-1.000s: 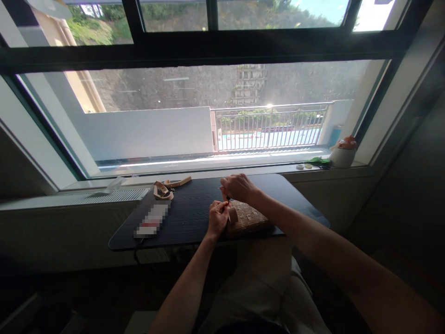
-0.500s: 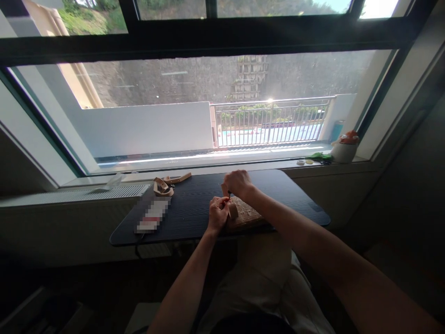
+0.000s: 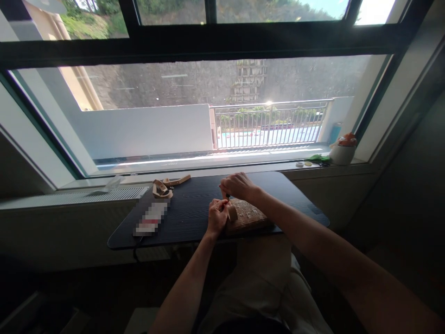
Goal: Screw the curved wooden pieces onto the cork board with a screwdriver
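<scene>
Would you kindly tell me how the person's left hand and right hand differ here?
The right hand is higher in view than the left hand. The right forearm crosses over the rough-topped brown slab; the left forearm lies left of it. Both hands are bare and close together.

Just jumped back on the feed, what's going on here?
A person is working with both hands at a dark table by a window. The left hand steadies a curved tan piece at the left side of a rough brown board. The right hand is closed just above, apparently on a small dark tool pointing down toward the left fingertips; its tip is hidden. More tan pieces lie on the table's far left.
</scene>
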{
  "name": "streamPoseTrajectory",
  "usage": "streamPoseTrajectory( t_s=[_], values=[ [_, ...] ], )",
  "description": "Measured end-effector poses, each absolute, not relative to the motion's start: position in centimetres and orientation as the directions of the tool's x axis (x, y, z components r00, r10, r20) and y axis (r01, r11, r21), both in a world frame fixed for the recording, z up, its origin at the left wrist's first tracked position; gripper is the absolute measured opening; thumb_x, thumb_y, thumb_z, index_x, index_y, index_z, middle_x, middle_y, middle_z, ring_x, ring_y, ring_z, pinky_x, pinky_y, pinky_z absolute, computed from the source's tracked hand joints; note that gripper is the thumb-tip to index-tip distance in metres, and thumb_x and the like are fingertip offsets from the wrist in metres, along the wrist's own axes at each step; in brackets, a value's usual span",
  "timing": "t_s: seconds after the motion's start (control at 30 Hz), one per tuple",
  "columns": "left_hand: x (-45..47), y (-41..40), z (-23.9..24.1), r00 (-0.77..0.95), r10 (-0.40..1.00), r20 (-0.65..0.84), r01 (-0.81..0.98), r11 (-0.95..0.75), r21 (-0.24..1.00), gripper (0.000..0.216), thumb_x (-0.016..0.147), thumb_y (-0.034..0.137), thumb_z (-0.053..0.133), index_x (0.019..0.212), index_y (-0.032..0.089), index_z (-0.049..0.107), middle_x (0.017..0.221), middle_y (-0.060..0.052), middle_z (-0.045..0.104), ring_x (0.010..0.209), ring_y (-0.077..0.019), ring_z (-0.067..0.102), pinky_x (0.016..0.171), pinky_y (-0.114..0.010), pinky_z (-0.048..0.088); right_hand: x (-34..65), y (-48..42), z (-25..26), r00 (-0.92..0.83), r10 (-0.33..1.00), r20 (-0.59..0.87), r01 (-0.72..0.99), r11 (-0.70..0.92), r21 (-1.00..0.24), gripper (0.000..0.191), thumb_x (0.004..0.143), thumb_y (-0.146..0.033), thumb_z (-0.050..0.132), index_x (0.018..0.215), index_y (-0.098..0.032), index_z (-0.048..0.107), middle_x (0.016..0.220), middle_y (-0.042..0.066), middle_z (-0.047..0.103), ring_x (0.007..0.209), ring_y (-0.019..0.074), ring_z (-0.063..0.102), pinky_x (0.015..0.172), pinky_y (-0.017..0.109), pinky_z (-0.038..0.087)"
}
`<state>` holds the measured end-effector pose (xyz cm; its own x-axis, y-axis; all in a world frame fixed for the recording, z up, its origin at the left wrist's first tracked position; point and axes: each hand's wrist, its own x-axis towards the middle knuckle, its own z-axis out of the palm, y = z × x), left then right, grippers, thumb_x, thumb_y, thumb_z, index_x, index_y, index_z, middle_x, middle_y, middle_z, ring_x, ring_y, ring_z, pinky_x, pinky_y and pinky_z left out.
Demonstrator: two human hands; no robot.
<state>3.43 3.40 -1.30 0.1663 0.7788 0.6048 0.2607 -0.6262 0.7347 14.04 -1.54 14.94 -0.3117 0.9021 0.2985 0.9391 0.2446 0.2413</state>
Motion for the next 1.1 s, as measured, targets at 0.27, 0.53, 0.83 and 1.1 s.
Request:
streamPoseTrajectory(
  t_s=[0.27, 0.53, 0.83, 1.1],
  values=[
    [3.5, 3.5, -1.3, 0.162, 0.783, 0.6, 0.271, -0.62, 0.736, 0.016, 0.079, 0.028, 0.057, 0.083, 0.018, 0.068, 0.081, -0.005, 0.057, 0.083, -0.0163, 0.052, 0.077, -0.029, 0.044, 13.0, 0.2, 14.4, -0.162, 0.938, 0.308, 0.979, 0.115, 0.167, 0.038, 0.09, -0.033, 0.037, 0.088, -0.016, 0.07, 0.086, 0.013, 0.07, 0.081, 0.0221, 0.064, 0.064, 0.027, 0.041],
    [3.5, 3.5, -1.5, 0.156, 0.783, 0.602, 0.264, -0.62, 0.739, 0.016, 0.079, 0.028, 0.056, 0.084, 0.018, 0.069, 0.081, -0.005, 0.056, 0.083, -0.0162, 0.052, 0.078, -0.029, 0.044, 14.4, -1.0, 15.0, -0.188, 0.946, 0.265, 0.98, 0.163, 0.114, 0.037, 0.09, -0.041, 0.038, 0.092, -0.018, 0.067, 0.088, 0.009, 0.07, 0.078, 0.0195, 0.063, 0.061, 0.025, 0.037],
    [3.4, 3.2, -1.0, 0.169, 0.778, 0.606, 0.284, -0.627, 0.726, 0.015, 0.08, 0.026, 0.055, 0.083, 0.018, 0.068, 0.081, -0.005, 0.057, 0.083, -0.0165, 0.052, 0.077, -0.03, 0.044, 14.5, -1.6, 14.3, -0.229, 0.931, 0.285, 0.973, 0.219, 0.067, 0.036, 0.093, -0.041, 0.035, 0.1, -0.018, 0.061, 0.093, 0.009, 0.068, 0.084, 0.0197, 0.062, 0.065, 0.025, 0.035],
    [3.4, 3.2, -1.0, 0.16, 0.781, 0.603, 0.274, -0.622, 0.733, 0.015, 0.079, 0.027, 0.057, 0.084, 0.018, 0.068, 0.08, -0.004, 0.057, 0.082, -0.0162, 0.053, 0.076, -0.03, 0.045, 13.5, -0.8, 13.2, -0.076, 0.944, 0.322, 0.997, 0.075, 0.014, 0.038, 0.092, -0.04, 0.033, 0.103, -0.015, 0.06, 0.094, 0.013, 0.068, 0.088, 0.0226, 0.062, 0.071, 0.028, 0.039]
  ],
)
